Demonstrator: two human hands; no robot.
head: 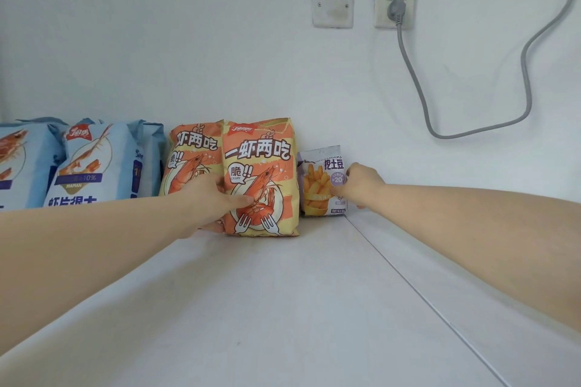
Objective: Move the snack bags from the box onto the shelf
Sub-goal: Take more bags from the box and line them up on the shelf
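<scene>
Snack bags stand in a row at the back of the white shelf [283, 292], against the wall. Two blue shrimp-chip bags [94, 163] are at the left, and two orange shrimp bags stand in the middle. My left hand [217, 201] grips the front orange shrimp bag [264, 166] at its lower left edge, thumb across its face. A small purple potato-stick bag [317, 188] stands upright to the right of it. My right hand [361, 185] holds that bag by its right edge. The box is out of view.
A grey cable [415, 85] hangs from a wall socket [394, 6] above the right of the shelf, beside a blank cover plate [332, 5]. A seam [408, 283] runs diagonally across the shelf surface on the right.
</scene>
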